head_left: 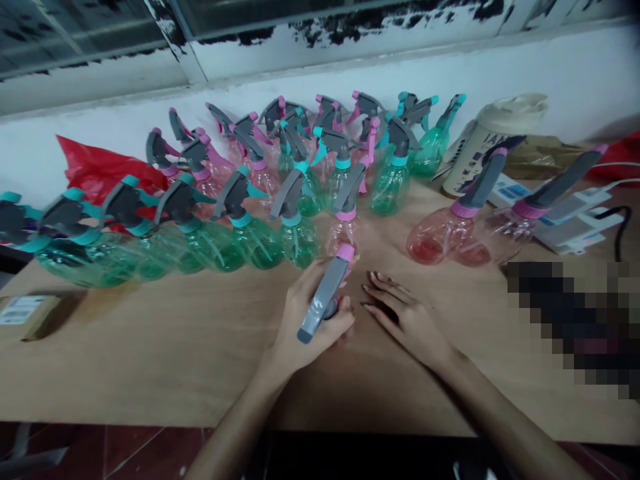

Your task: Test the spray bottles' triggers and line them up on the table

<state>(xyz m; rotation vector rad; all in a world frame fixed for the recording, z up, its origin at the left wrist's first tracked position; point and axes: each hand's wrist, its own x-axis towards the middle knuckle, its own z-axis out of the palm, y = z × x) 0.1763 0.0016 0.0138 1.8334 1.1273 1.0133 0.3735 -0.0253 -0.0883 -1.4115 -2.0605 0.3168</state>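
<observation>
My left hand (pixel 313 313) is closed around a spray bottle (pixel 326 293) with a grey and pink trigger head; its body is mostly hidden by my fingers. My right hand (pixel 413 323) rests on the tabletop just to the right, palm down with fingers stretched out, holding nothing. Directly behind the held bottle stands a pink spray bottle (pixel 344 230). Two more pink bottles, one of them a tilted-looking spray bottle (pixel 443 230), are to the right beyond my right hand. A row of green spray bottles (pixel 255 243) runs off to the left.
Along the wall stand several more pink and green bottles. A red plastic bag (pixel 107 167) lies behind the left row, and a small cardboard box (pixel 43 317) sits at the left. A printed paper cup (pixel 480 150) and a white power strip (pixel 575 217) are at the right.
</observation>
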